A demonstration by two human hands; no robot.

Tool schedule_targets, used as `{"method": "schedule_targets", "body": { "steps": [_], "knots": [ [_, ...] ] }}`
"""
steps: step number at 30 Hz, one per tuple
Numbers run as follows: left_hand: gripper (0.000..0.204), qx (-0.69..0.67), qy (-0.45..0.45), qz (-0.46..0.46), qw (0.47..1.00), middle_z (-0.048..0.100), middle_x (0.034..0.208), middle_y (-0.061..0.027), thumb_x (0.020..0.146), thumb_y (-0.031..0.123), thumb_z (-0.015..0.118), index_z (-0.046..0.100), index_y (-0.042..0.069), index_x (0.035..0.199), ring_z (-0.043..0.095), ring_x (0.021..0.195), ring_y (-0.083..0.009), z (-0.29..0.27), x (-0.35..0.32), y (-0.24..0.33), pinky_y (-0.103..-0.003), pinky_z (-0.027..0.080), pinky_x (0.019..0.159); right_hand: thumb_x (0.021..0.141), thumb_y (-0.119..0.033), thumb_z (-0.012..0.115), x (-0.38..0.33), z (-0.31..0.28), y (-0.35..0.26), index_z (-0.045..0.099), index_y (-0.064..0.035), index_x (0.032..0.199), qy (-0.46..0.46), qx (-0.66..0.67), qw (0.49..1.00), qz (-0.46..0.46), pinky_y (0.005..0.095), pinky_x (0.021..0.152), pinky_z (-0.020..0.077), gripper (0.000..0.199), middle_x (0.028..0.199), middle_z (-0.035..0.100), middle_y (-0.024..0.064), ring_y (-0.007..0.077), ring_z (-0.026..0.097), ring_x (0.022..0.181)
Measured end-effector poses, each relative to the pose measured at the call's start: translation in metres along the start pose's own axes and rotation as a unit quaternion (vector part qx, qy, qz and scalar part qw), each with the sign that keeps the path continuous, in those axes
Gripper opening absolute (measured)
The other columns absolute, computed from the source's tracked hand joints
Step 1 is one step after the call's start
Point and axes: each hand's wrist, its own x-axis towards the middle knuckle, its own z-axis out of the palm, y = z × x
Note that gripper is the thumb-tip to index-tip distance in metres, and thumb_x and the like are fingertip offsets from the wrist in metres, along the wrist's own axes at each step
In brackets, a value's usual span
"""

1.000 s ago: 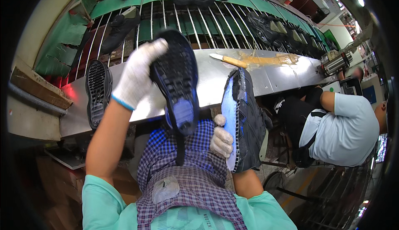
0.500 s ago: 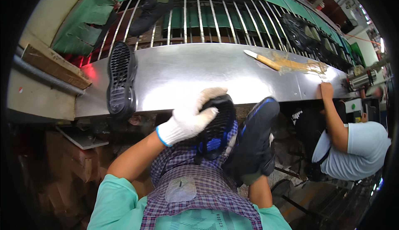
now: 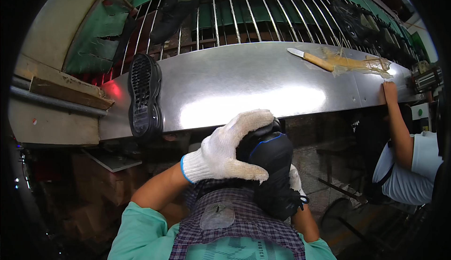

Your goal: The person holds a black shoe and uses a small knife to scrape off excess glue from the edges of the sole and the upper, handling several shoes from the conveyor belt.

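Gloved left hand (image 3: 225, 154) presses black shoe (image 3: 272, 166) against checked apron (image 3: 235, 217).

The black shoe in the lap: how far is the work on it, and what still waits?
Looks done: nothing I can confirm. In hand: the gloved left hand presses on the black shoe over the checked apron; the right hand is mostly hidden behind it. Left: a black sole lies tread-up on the metal table, untouched, a brush farther along.
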Motion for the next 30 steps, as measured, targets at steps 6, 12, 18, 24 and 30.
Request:
{"method": "schedule_targets", "body": {
  "steps": [6, 12, 18, 24, 30],
  "knots": [
    [0.115, 0.044, -0.012, 0.026, 0.999, 0.052, 0.158, -0.0221, 0.066, 0.045, 0.103, 0.047, -0.002, 0.155, 0.051, 0.148, -0.0372, -0.006, -0.003, 0.0, -0.049, 0.042, 0.123, 0.098, -0.08, 0.054, 0.008, 0.017, -0.022, 0.034, 0.0115, 0.161, -0.055, -0.084, 0.994, -0.036, 0.0404, 0.122, 0.0414, 0.114, 0.161, 0.049, 0.0231, 0.03, 0.052, 0.146],
    [0.113, 0.026, -0.023, 0.014, 0.999, 0.051, 0.159, -0.0238, 0.067, 0.044, 0.103, 0.048, -0.002, 0.154, 0.05, 0.149, -0.0383, -0.009, -0.004, 0.001, -0.05, 0.041, 0.123, 0.098, -0.079, 0.056, 0.012, 0.011, -0.019, 0.034, 0.0123, 0.161, -0.062, -0.076, 0.995, -0.018, 0.04, 0.122, 0.0415, 0.114, 0.16, 0.049, 0.0233, 0.0291, 0.051, 0.147],
    [0.11, 0.025, -0.028, 0.029, 0.999, 0.05, 0.158, -0.0259, 0.069, 0.04, 0.103, 0.048, -0.002, 0.154, 0.048, 0.15, -0.0402, -0.011, -0.004, -0.002, -0.051, 0.04, 0.123, 0.095, -0.079, 0.06, 0.014, 0.012, -0.019, 0.034, 0.0126, 0.161, -0.062, -0.087, 0.994, -0.025, 0.0397, 0.122, 0.0415, 0.116, 0.161, 0.049, 0.0217, 0.029, 0.05, 0.148],
    [0.105, -0.019, -0.029, 0.017, 0.999, 0.051, 0.158, -0.026, 0.07, 0.033, 0.103, 0.05, 0.0, 0.153, 0.048, 0.149, -0.0394, -0.01, -0.006, -0.002, -0.05, 0.039, 0.123, 0.092, -0.079, 0.064, 0.014, 0.018, -0.024, 0.033, 0.0128, 0.161, -0.058, -0.079, 0.994, -0.05, 0.0385, 0.122, 0.0414, 0.119, 0.161, 0.049, 0.0205, 0.0277, 0.049, 0.148],
    [0.094, -0.062, 0.088, 0.076, 0.991, 0.052, 0.153, -0.0341, 0.078, 0.037, 0.098, 0.05, -0.002, 0.148, 0.057, 0.141, -0.0405, -0.014, -0.015, 0.009, -0.051, 0.046, 0.119, 0.097, -0.064, 0.07, 0.028, 0.045, -0.055, 0.058, 0.0103, 0.136, -0.014, -0.254, 0.961, -0.107, 0.0409, 0.093, 0.0592, 0.086, 0.121, 0.075, 0.0232, 0.0341, 0.074, 0.11]
  ]
}}
